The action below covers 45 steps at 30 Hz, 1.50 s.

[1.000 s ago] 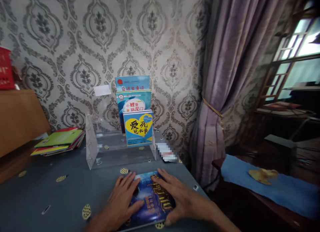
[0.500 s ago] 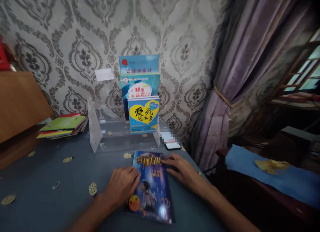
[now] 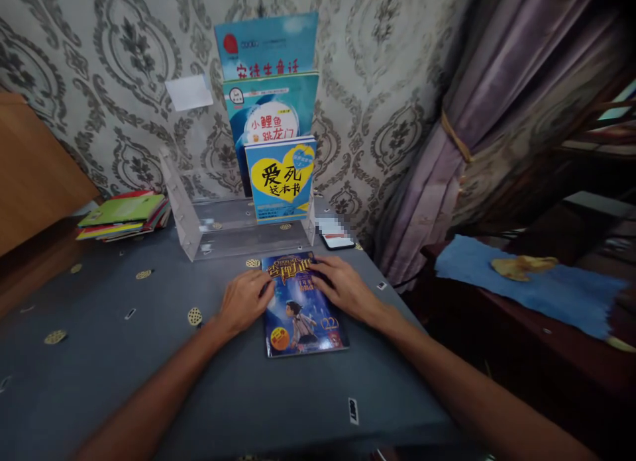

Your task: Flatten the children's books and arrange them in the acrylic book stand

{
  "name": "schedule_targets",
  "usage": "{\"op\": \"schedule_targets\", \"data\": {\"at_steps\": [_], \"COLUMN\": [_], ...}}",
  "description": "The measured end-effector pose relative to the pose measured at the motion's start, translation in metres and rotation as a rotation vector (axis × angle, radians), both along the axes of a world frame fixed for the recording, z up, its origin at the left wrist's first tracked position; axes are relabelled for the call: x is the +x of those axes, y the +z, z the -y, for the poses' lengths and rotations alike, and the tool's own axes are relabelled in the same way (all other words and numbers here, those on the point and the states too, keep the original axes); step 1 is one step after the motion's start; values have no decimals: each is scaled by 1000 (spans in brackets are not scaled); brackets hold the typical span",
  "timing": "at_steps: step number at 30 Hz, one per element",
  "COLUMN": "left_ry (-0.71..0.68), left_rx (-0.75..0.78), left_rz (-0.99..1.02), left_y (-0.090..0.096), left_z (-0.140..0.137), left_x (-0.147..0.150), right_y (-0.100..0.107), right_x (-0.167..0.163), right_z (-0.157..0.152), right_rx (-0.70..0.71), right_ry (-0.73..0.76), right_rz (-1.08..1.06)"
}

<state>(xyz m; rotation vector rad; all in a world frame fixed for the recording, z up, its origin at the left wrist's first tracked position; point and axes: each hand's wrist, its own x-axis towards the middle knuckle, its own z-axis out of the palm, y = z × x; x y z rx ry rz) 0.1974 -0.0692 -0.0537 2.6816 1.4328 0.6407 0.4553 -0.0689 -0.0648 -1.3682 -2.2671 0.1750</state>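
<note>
Blue, glossy, rectangular paperback [image 3: 307, 318] lies flat near the right edge of a grey-blue patterned table [image 3: 149, 368]. A bare left hand [image 3: 246, 299], fingers bent together, touches its side; a bare right hand [image 3: 345, 285], fingers slightly spread, touches its cover.

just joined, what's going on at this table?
A person's bare hands are at a dark blue book lying flat on the table: left hand at its upper left edge, right hand at its upper right. Beyond it, a clear stand holds standing books toward its right side. A pile of thin booklets lies left of the stand.
</note>
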Motion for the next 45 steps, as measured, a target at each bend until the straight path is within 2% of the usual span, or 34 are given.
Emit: {"op": "schedule_targets", "data": {"at_steps": [2, 5, 9, 19, 29, 35, 45], "left_ry": [-13, -42, -28, -39, -16, -22, -15], "left_rx": [44, 28, -31, -42, -39, -26, -45], "left_rz": [9, -6, -52, -55, -66, -64, -89], "left_y": [-2, -9, -19, -21, -21, -22, -21], "left_z": [-8, -18, -25, -25, -24, -25, -24], "left_x": [3, 7, 8, 6, 7, 5, 6], "right_y": [5, 11, 8, -6, -15, -14, 1], "right_x": [-12, -28, -35, -14, 8, 16, 10], "right_z": [0, -2, -4, -16, -25, -24, -1], "right_rx": [7, -23, -68, -90, -95, -113, -93], "right_ry": [42, 128, 107, -11, 102, 141, 120], "right_rz": [51, 116, 137, 94, -34, -43, -69]}}
